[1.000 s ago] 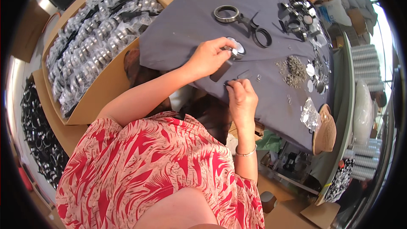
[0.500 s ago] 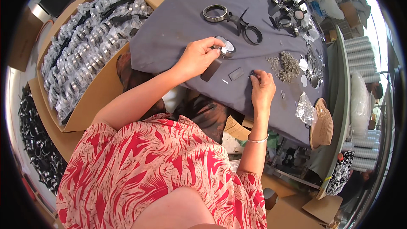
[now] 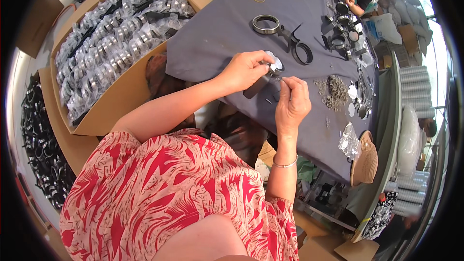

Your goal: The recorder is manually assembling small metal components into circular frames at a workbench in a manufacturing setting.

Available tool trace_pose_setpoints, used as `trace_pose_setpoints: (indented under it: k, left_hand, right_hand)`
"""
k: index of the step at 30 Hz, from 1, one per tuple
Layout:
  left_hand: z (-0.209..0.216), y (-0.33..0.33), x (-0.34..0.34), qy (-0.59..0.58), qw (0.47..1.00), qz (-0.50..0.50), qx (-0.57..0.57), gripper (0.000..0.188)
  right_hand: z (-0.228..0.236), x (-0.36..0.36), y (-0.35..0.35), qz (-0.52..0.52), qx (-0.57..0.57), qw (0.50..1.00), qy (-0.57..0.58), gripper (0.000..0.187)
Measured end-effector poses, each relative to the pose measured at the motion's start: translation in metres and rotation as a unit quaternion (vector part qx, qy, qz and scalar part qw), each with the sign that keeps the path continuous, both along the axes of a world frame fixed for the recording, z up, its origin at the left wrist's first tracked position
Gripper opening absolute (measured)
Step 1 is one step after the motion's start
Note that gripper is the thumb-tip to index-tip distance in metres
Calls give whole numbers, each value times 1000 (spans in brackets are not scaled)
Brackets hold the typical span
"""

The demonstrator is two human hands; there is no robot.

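Round part [image 3: 275, 64], half hidden by left hand [image 3: 244, 70]

Single head-worn fisheye view, looking steeply down, close over grey-clothed table [image 3: 217, 34]; rim bends edges.

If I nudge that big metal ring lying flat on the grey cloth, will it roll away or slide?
The metal ring lies flat, so it probably slides rather than rolls. The grey cloth likely drags on it. It looks thick and rigid, so fairly heavy for its size.

Left hand [image 3: 246, 70] curled; right hand [image 3: 292, 100] pinching, fingertips meeting.
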State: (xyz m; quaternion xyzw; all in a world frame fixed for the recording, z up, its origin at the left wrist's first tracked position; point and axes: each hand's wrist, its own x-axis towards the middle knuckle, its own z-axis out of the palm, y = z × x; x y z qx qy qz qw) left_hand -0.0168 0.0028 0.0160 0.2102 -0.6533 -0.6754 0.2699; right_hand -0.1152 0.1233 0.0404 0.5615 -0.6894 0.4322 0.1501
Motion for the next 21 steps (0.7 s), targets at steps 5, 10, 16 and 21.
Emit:
trace_pose_setpoints:
  k: [5, 10, 16, 21]
  left_hand:
    - [-7, 0, -5, 29, 999, 5, -36, 16]
    - [-7, 1, -3, 40, 998, 15, -54, 17]
    - [-4, 2, 5, 35, 996, 17, -85, 21]
    - [-3, 6, 5, 19, 997, 12, -70, 23]
  right_hand:
    - [-18, -1, -16, -27, -47, 993, 103, 16]
    - [-21, 0, -21, -42, -53, 988, 138, 17]
    - [-14, 4, -22, -34, -29, 991, 127, 16]
    - [-11, 6, -20, -11, 1, 1000, 19, 11]
